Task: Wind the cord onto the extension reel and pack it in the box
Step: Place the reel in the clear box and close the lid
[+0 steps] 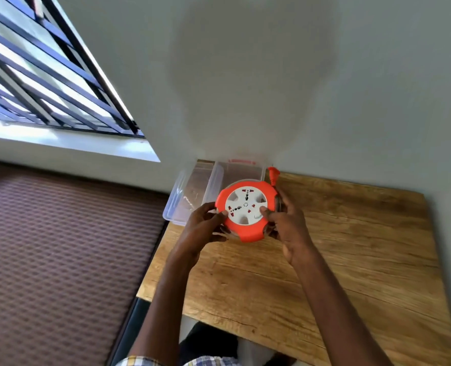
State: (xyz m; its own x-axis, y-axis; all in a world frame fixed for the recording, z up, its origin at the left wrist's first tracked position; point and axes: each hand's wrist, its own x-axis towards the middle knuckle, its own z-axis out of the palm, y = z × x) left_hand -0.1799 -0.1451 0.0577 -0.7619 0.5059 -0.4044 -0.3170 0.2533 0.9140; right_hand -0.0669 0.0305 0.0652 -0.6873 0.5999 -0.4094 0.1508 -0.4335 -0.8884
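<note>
both forearms reach from the lower edge toward the extension reel [246, 210], held above the wooden surface [351, 247]. left hand [205, 223] grips its left rim, thumb on the white socket face; right hand [285, 220] grips the right rim, fingers curled round the edge. cord appears wound; the orange plug [272, 173] projects up past the far right rim. clear box [241, 171] lies just beyond the reel, against the wall, equally near either hand. its lid [190, 194] sits left, overhanging the surface edge. judged obstacle: the protruding plug.
</note>
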